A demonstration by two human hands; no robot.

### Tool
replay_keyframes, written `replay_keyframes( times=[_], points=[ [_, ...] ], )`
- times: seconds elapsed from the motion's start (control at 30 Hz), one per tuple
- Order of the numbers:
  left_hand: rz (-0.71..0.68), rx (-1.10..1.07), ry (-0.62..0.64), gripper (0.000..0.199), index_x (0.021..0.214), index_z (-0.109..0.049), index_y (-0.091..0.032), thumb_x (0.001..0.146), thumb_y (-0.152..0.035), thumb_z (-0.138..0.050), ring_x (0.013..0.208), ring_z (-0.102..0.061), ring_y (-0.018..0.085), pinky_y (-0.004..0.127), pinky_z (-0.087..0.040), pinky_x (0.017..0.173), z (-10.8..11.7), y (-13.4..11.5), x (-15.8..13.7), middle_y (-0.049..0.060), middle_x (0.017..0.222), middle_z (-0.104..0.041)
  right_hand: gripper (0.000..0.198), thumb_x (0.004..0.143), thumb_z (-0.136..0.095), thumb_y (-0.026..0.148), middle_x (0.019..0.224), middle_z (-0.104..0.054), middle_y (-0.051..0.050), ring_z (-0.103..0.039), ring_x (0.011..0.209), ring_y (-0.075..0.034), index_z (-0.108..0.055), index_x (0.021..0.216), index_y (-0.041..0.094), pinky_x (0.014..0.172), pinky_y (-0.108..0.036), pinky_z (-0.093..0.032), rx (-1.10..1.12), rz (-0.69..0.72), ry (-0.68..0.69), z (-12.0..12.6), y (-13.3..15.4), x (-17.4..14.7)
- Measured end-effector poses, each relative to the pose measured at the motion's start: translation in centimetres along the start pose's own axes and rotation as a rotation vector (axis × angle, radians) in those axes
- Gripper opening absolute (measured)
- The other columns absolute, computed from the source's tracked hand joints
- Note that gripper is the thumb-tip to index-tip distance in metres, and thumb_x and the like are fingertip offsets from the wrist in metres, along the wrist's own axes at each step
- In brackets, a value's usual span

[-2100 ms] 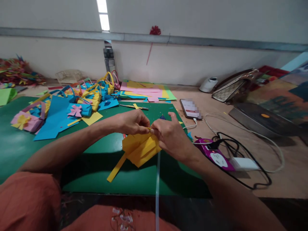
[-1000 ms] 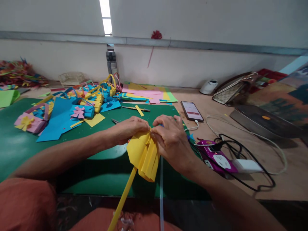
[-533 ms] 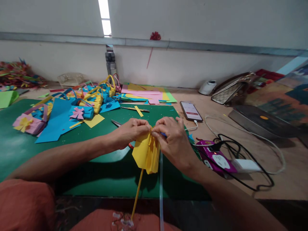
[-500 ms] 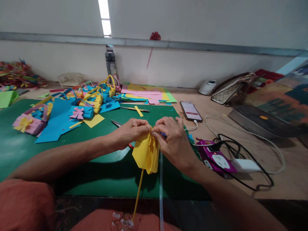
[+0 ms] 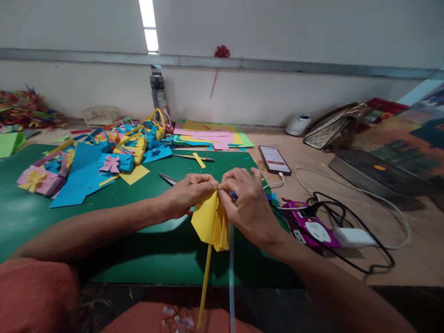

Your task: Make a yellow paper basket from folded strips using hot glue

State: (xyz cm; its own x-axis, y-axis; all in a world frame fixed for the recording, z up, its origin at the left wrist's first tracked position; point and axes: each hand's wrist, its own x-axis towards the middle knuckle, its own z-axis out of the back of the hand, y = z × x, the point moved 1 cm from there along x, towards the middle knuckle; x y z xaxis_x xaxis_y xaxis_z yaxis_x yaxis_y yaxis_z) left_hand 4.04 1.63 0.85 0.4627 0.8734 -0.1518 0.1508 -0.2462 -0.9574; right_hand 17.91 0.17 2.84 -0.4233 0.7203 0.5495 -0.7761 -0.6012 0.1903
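A folded yellow paper piece [image 5: 209,219] hangs from the fingers of both hands above the green mat [image 5: 145,259]. My left hand [image 5: 192,192] pinches its top edge from the left. From the right, my right hand [image 5: 244,199] pinches the same top edge, fingertips almost touching the left ones. A narrow yellow paper strip [image 5: 205,286] dangles below the folded piece. Beside it a clear, pale stick [image 5: 232,277] runs down past the mat's edge. Scissors [image 5: 168,179] lie behind my left hand, their handles mostly hidden.
Small paper baskets [image 5: 114,162] and blue paper [image 5: 78,178] lie on the left. Coloured sheets [image 5: 222,134] are stacked at the back beyond a second blade-like tool [image 5: 194,157]. To the right are a phone [image 5: 274,159], a purple power strip [image 5: 308,224], cables and a handbag [image 5: 331,132].
The dangling yellow strip has swung to the right and hangs more upright. Both hands keep their pinch on the folded yellow paper, almost in the same place.
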Motion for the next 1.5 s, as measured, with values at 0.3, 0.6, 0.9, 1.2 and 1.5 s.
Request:
replay_keyframes(
  times=[0.3,0.6,0.9,1.2,1.5],
  points=[
    [0.037,-0.043,0.033,0.018,0.065,-0.046,-0.017,0.073,-0.029,-0.058,0.046,-0.048,0.007,0.02,-0.039,0.051,0.1,0.2,0.5,-0.005,0.056,-0.05,0.018,0.075,-0.042,0.01,0.075,-0.055,-0.002,-0.05,0.074,-0.017,-0.04,0.06,0.02,0.08,-0.038,-0.031,0.14,-0.06,0.042,0.1,-0.5,0.2],
    [0.0,-0.032,0.014,0.02,0.064,-0.045,-0.017,0.074,-0.029,-0.057,0.044,-0.046,0.006,0.018,-0.035,0.046,0.2,0.1,0.4,-0.005,0.054,-0.049,0.017,0.074,-0.042,0.009,0.076,-0.055,-0.002,-0.049,0.075,-0.016,-0.043,0.061,0.02,0.077,-0.036,-0.032,0.183,-0.068,0.054,0.5,-0.5,0.3],
    [-0.012,0.034,-0.028,0.017,0.063,-0.046,-0.017,0.074,-0.027,-0.054,0.043,-0.044,0.006,0.018,-0.034,0.044,0.1,-0.1,0.3,-0.005,0.052,-0.049,0.016,0.081,-0.048,0.015,0.079,-0.057,-0.003,-0.052,0.081,-0.019,-0.058,0.07,0.02,0.094,-0.048,-0.022,0.009,-0.011,0.048,1.0,-0.3,0.0],
    [-0.027,0.064,-0.051,0.019,0.062,-0.044,-0.017,0.073,-0.028,-0.055,0.041,-0.04,0.004,0.016,-0.029,0.042,-0.2,0.2,-0.1,-0.007,0.051,-0.042,0.018,0.081,-0.05,0.016,0.075,-0.055,-0.001,-0.049,0.077,-0.018,-0.058,0.066,0.019,0.092,-0.048,-0.024,-0.069,0.084,0.009,0.6,-0.4,-0.3],
    [-0.055,0.031,-0.005,0.02,0.064,-0.045,-0.017,0.074,-0.03,-0.056,0.046,-0.042,0.005,0.018,-0.034,0.047,0.2,0.8,0.5,-0.007,0.055,-0.044,0.019,0.081,-0.046,0.013,0.075,-0.055,-0.002,-0.049,0.077,-0.018,-0.054,0.065,0.019,0.09,-0.047,-0.026,-0.008,0.121,-0.017,0.0,-0.4,-0.2]
  ],
)
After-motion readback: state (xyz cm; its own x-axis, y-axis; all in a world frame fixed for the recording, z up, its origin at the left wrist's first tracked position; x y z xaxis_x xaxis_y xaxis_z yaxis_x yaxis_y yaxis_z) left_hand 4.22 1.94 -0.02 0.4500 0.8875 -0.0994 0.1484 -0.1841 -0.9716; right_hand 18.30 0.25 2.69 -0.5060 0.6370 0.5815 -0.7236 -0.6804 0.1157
